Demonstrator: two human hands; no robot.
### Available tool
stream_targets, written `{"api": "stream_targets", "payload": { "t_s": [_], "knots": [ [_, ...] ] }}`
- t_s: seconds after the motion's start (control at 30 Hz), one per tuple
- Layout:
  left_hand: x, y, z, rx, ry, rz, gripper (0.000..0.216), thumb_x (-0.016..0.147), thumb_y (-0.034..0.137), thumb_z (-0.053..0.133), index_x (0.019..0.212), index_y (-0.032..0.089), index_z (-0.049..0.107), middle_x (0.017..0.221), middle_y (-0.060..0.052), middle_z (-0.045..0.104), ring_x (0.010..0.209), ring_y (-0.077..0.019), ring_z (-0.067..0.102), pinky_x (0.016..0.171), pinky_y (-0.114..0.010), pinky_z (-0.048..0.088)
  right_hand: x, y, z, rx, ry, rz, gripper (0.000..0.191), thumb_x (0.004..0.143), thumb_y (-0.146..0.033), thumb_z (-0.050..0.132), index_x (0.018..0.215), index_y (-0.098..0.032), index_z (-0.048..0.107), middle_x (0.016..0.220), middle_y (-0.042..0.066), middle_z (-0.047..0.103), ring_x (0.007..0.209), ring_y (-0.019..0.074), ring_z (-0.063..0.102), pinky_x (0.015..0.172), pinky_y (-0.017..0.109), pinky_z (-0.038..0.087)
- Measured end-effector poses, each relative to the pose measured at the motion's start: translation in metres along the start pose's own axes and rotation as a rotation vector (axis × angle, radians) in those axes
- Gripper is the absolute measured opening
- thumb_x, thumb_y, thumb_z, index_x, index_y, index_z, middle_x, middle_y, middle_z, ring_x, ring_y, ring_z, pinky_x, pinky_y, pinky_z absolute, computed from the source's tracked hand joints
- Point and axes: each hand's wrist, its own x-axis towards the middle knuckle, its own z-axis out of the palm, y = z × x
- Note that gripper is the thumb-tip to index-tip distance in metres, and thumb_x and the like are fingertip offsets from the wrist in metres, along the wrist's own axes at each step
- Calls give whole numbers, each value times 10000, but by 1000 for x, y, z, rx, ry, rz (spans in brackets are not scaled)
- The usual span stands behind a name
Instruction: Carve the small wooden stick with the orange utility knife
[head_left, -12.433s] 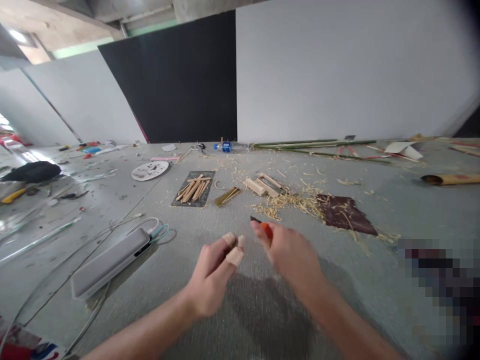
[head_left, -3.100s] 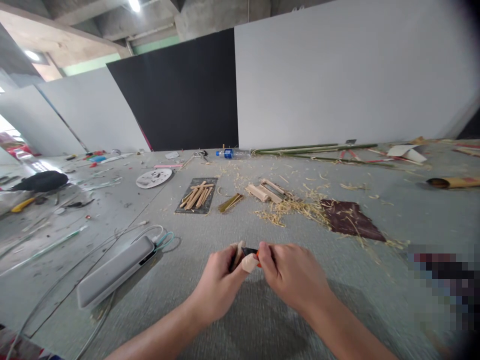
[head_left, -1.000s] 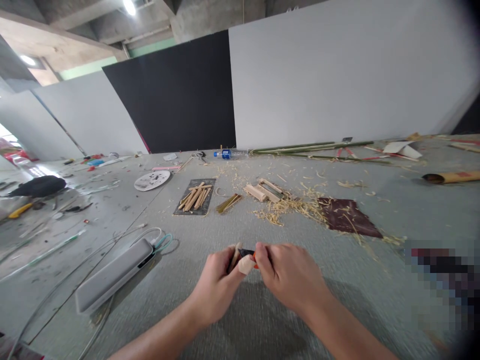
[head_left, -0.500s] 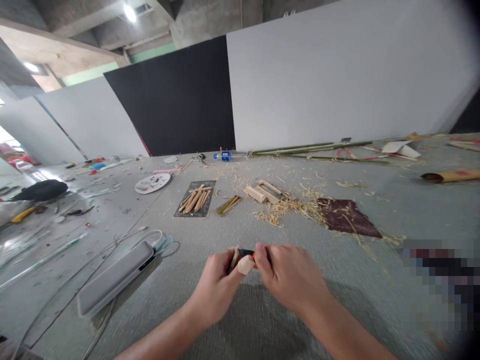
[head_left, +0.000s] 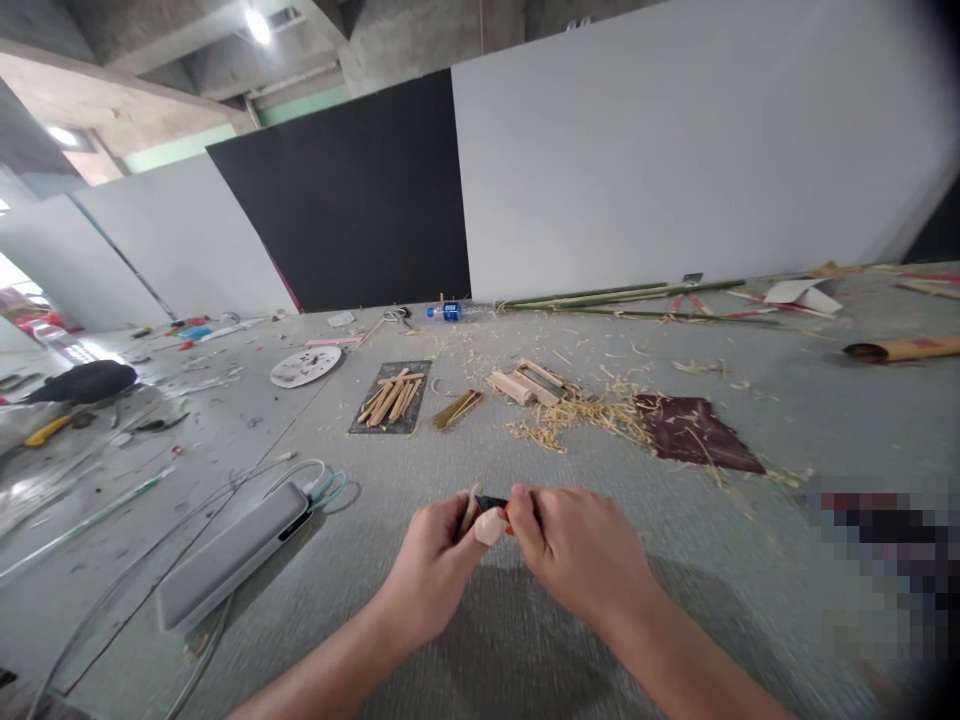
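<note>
My left hand (head_left: pixel 442 560) is closed around a small pale wooden or bamboo piece (head_left: pixel 471 508), most of it hidden by the fingers. Its thumb wears a beige wrap (head_left: pixel 491 527). Close against it, my right hand (head_left: pixel 581 550) is closed on the orange handle of a craft knife (head_left: pixel 511 518). The knife's dark blade (head_left: pixel 493 502) points left, at the piece, just above the wrapped thumb. Whether the edge is cutting into the piece cannot be made out. Both hands are low in the middle of the view, over the grey floor.
Beyond my hands lie wooden sticks (head_left: pixel 390 398) on a dark plate, bamboo strips (head_left: pixel 457 409), wooden blocks (head_left: pixel 517 387), shavings (head_left: pixel 600 415) and a dark red cloth-like sheet (head_left: pixel 694 435). A grey power bank (head_left: pixel 236 555) with cables is at left. Green poles (head_left: pixel 622 299) lie along the wall.
</note>
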Motion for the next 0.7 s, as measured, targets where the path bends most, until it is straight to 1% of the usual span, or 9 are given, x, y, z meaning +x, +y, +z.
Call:
{"api": "stream_targets", "payload": {
  "t_s": [0.17, 0.23, 0.47, 0.57, 0.7],
  "knots": [
    [2, 1, 0, 49, 3, 48, 538, 934, 633, 548, 678, 201, 354, 653, 60, 289, 635, -107, 234, 562, -258, 208, 1, 1, 0, 14, -8, -14, 619, 1046, -372, 239, 679, -229, 717, 652, 56, 726, 573, 188, 644, 547, 329, 195],
    [1, 2, -1, 43, 2, 39, 551, 923, 641, 562, 670, 202, 344, 647, 62, 284, 629, -104, 227, 556, -258, 203, 1, 1, 1, 15, -10, -15, 617, 1045, -380, 240, 683, -227, 716, 648, 54, 724, 572, 187, 642, 546, 327, 187],
    [0, 2, 0, -37, -24, -58, 589, 880, 691, 586, 663, 213, 319, 605, 75, 258, 584, -90, 214, 531, -260, 164, 0, 2, 0, -2, 0, 10, 634, 1042, -402, 230, 686, -217, 720, 639, 68, 719, 548, 186, 635, 532, 326, 170],
    [0, 2, 1, -48, -31, -62, 593, 889, 695, 566, 656, 217, 305, 604, 74, 247, 580, -91, 209, 532, -262, 159, 0, 2, -2, -2, 15, 3, 630, 1046, -392, 235, 668, -220, 710, 624, 67, 714, 541, 183, 637, 527, 327, 183],
    [1, 2, 1, 24, -8, -15, 592, 883, 698, 568, 656, 216, 310, 632, 67, 238, 614, -104, 201, 539, -266, 164, 0, 3, -1, 8, 18, -21, 609, 1050, -368, 257, 665, -218, 705, 632, 59, 716, 559, 174, 644, 536, 327, 213]
  ]
}}
